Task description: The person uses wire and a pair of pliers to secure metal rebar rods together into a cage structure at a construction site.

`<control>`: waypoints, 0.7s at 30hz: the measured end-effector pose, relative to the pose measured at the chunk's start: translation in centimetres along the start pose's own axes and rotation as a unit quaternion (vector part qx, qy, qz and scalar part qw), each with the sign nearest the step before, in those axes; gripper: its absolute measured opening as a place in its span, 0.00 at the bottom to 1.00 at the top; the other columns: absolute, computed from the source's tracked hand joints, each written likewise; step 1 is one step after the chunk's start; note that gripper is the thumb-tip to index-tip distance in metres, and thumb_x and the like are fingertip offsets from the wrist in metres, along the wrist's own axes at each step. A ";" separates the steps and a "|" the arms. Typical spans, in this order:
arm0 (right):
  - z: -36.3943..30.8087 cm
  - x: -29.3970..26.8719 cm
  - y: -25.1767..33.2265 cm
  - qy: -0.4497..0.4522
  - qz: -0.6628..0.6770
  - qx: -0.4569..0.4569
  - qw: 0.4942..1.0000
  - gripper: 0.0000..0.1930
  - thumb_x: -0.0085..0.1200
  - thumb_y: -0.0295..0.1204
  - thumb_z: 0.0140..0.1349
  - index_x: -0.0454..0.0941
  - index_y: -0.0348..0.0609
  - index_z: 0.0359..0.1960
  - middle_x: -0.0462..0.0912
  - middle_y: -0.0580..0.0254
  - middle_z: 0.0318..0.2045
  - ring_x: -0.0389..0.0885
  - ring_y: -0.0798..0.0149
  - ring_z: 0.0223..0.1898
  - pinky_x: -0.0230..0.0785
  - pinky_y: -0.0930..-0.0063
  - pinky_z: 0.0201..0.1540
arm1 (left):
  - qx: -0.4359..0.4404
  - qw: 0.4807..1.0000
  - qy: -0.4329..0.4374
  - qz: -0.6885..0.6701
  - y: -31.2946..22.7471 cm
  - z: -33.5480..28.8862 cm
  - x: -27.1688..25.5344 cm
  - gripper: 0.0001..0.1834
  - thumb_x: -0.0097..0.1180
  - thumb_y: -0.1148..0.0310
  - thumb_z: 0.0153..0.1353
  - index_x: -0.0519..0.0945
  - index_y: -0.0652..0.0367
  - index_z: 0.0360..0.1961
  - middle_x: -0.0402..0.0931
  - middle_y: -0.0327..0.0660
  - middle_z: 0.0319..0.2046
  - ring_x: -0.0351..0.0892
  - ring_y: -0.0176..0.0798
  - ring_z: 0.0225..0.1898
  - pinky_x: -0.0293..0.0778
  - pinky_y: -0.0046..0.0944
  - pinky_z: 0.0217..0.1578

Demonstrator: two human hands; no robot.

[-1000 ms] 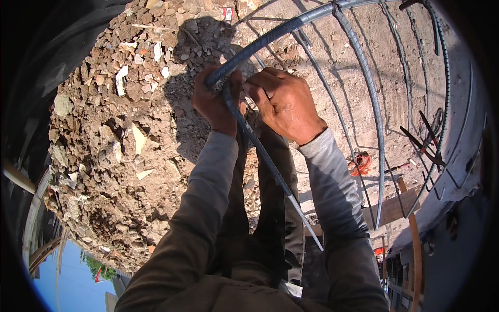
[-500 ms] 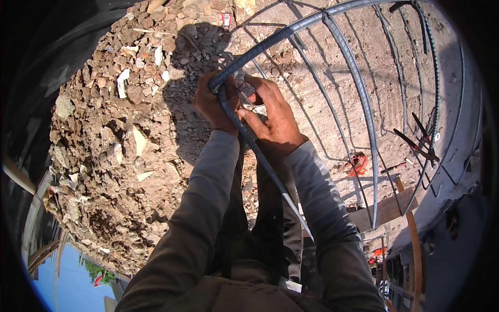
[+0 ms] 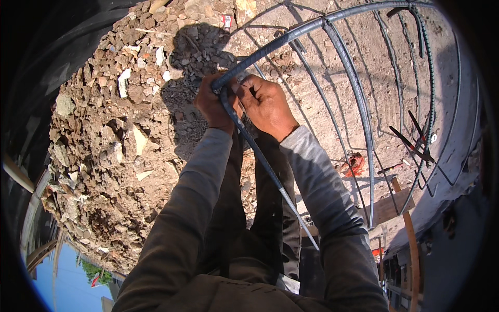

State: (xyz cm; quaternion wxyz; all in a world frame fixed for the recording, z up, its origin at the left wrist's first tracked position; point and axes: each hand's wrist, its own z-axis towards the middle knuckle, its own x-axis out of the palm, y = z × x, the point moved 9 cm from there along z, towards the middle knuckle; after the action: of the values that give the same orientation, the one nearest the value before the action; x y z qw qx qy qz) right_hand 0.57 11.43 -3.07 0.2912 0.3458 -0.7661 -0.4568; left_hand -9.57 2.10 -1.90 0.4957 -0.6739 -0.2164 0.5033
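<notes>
Plainly, the left hand (image 3: 211, 108) grips rebar (image 3: 269, 48), the right hand (image 3: 270, 106) curled beside, contents hidden.

Hands (image 3: 212, 106) (image 3: 270, 106) at rebar corner (image 3: 231, 74); rubble (image 3: 99, 122) leftward

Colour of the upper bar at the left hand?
The bar is dull blue-grey, paler where sunlit; best seen in the head view.

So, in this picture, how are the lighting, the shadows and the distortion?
Head view: strong sunlight, a dark shadow across the rubble; head view: black fisheye edges, steel bars appearing bowed; head view: lower right in shade, details hard to tell.
</notes>
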 end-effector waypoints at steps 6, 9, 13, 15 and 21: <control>-0.9 1.1 -2.5 -0.021 0.225 0.309 0.924 0.14 0.48 0.33 0.69 0.74 0.40 0.25 0.77 0.64 0.17 0.70 0.77 0.12 0.57 0.86 0.13 | -0.068 0.997 0.023 0.023 1.8 0.2 -0.6 0.09 0.64 0.76 0.49 0.78 0.59 0.32 0.81 0.38 0.26 0.82 0.31 0.28 0.76 0.31 0.30; -1.6 0.1 -1.1 -0.024 0.209 0.225 0.951 0.13 0.53 0.34 0.66 0.76 0.36 0.27 0.77 0.65 0.17 0.72 0.76 0.14 0.64 0.83 0.16 | -0.110 0.994 0.027 -0.003 1.8 -0.2 -0.3 0.08 0.65 0.75 0.51 0.78 0.60 0.31 0.81 0.39 0.27 0.82 0.32 0.29 0.76 0.32 0.30; -2.0 -2.7 3.3 -0.036 -0.171 -0.196 0.965 0.09 0.59 0.28 0.60 0.80 0.44 0.41 0.78 0.63 0.30 0.77 0.66 0.23 0.68 0.75 0.22 | -0.020 0.999 0.011 0.034 0.7 -0.1 0.0 0.08 0.65 0.71 0.54 0.78 0.61 0.31 0.81 0.39 0.28 0.83 0.33 0.30 0.77 0.32 0.30; -2.4 -1.4 4.3 0.015 -0.328 -0.293 0.898 0.19 0.63 0.29 0.53 0.80 0.55 0.49 0.74 0.62 0.39 0.76 0.61 0.35 0.68 0.70 0.29 | -0.016 1.000 0.015 0.021 0.0 0.0 0.0 0.09 0.66 0.70 0.53 0.78 0.61 0.31 0.81 0.39 0.28 0.83 0.33 0.30 0.77 0.32 0.31; -1.0 -0.7 6.1 0.067 -0.448 -0.359 0.816 0.19 0.64 0.41 0.51 0.81 0.56 0.47 0.72 0.67 0.38 0.69 0.62 0.41 0.62 0.67 0.40 | -0.052 0.998 0.010 -0.018 1.2 -0.1 0.0 0.11 0.67 0.73 0.49 0.78 0.61 0.32 0.81 0.40 0.29 0.83 0.33 0.31 0.78 0.32 0.31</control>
State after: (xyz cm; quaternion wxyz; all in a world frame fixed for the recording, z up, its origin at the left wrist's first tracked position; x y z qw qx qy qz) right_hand 0.14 13.60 2.72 0.2084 0.5517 -0.2868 -0.7549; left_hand -9.74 1.52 -2.97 0.4716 -0.6997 -0.2493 0.4752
